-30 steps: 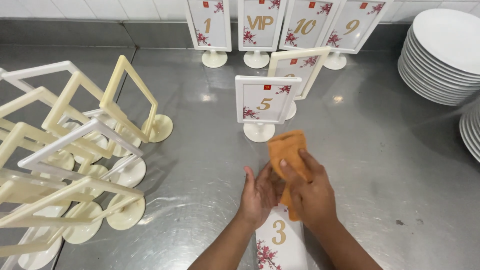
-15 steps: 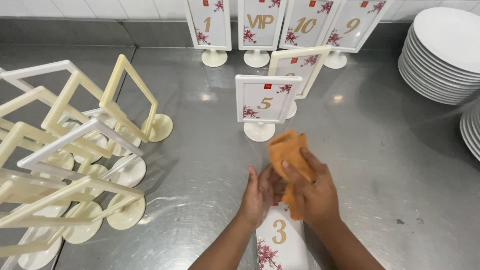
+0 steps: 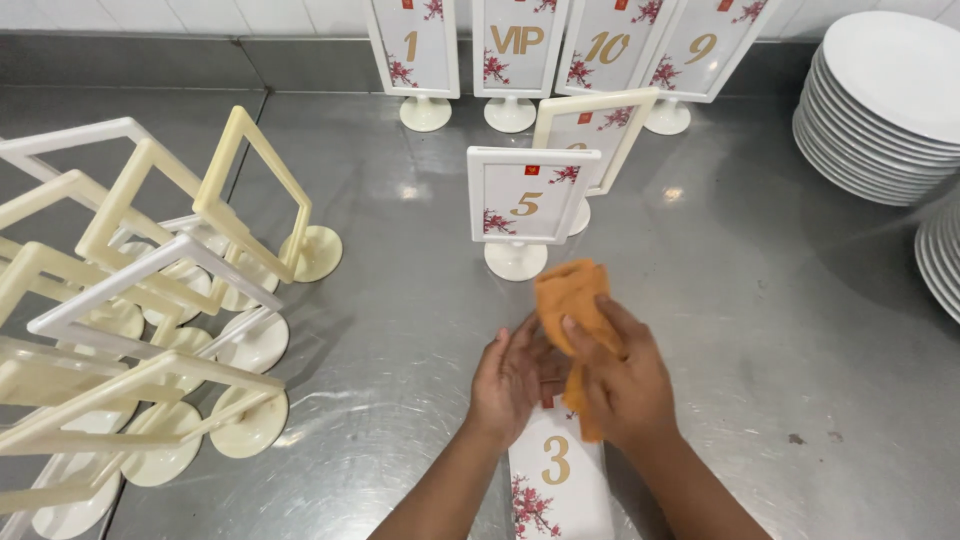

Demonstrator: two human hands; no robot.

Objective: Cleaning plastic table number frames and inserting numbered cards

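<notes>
My right hand [image 3: 625, 380] presses an orange cloth [image 3: 568, 300] onto the table sign [image 3: 558, 478] lying on the steel counter [image 3: 780, 330]; my left hand [image 3: 508, 375] grips the sign's edge. Both hands hide its top, and the frame cuts off its bottom. An upright sign [image 3: 527, 200] stands just beyond.

Six upright table signs with cards: four in a row at the counter's [image 3: 760, 330] back edge [image 3: 413, 50] [image 3: 512, 50] [image 3: 603, 48] [image 3: 693, 50], two nearer its middle [image 3: 525, 200] [image 3: 598, 125]. One more sign [image 3: 556, 480] at the front edge. One orange cloth [image 3: 572, 300]. Two hands [image 3: 508, 378] [image 3: 625, 380]. Two plate stacks at the right edge [image 3: 885, 95] [image 3: 942, 260]. Empty frames [image 3: 130, 300] piled along the left edge; number unclear.
</notes>
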